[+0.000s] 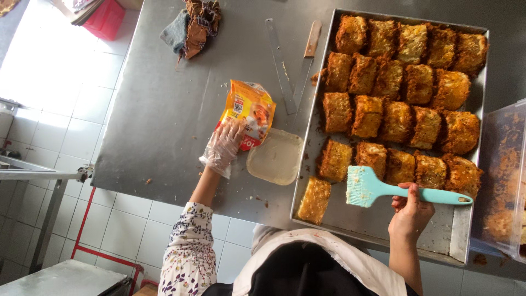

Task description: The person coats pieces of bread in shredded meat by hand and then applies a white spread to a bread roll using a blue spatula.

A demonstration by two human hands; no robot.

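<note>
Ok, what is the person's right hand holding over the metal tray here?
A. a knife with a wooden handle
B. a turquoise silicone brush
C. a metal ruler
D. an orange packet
B: the bare right hand grips the handle of the turquoise silicone brush above the metal tray, while the gloved left hand rests on the orange packet.

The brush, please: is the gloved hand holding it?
No, the bare right hand holds the brush; the gloved left hand rests on the packet.

Crumpled rag (192, 24), steel ruler (280, 66), knife (308, 57)
</note>
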